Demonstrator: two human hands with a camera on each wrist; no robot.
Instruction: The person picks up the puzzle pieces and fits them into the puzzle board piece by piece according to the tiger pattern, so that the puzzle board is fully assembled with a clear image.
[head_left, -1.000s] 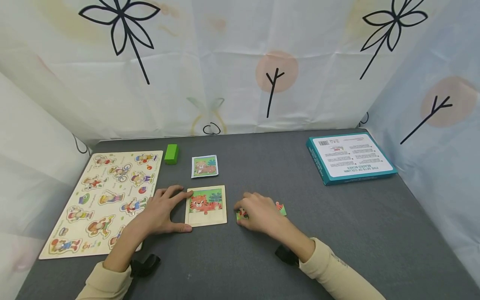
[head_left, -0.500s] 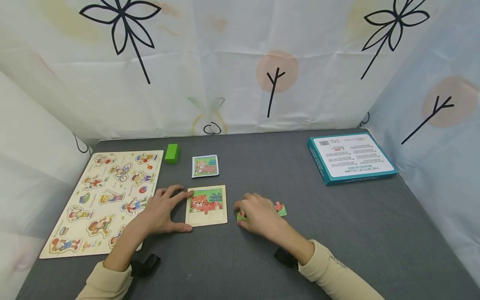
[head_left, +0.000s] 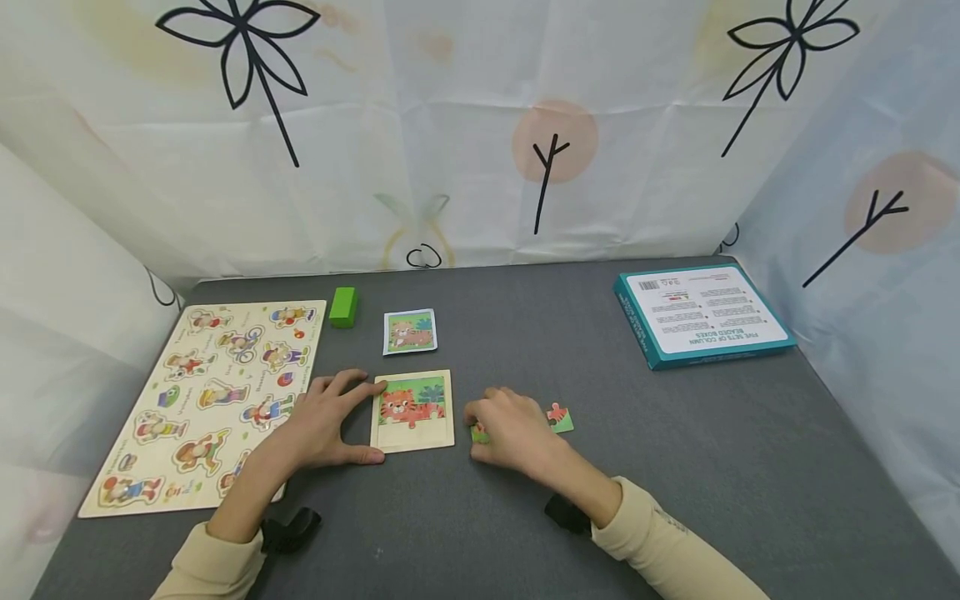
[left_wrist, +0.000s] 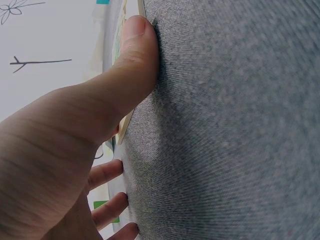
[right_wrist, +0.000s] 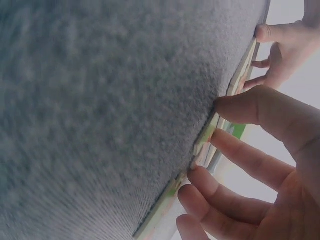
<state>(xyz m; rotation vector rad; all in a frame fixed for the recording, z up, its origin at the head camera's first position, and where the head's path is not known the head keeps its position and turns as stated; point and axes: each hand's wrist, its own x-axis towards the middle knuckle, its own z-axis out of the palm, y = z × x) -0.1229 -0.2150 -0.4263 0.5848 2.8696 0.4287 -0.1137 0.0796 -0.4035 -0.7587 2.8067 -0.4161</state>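
Left grip (head_left: 318,429) wide on tray (head_left: 397,441) | right grip (head_left: 517,429) pinching piece (head_left: 479,435) | beyond: card (head_left: 410,332), green block (head_left: 343,307)

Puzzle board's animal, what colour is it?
The animal is orange-red; the head view shows it best.

This is a small nook walled with cloth; whether it lies in a home, a lab or a studio cannot be told. Creased white fabric (head_left: 450,158), printed with black sprigs and peach circles, hangs behind and on both sides of a dark grey surface (head_left: 442,525). A children's picture board (head_left: 210,419), tiger puzzle (head_left: 393,439) and green block (head_left: 342,307) suggest a play area.
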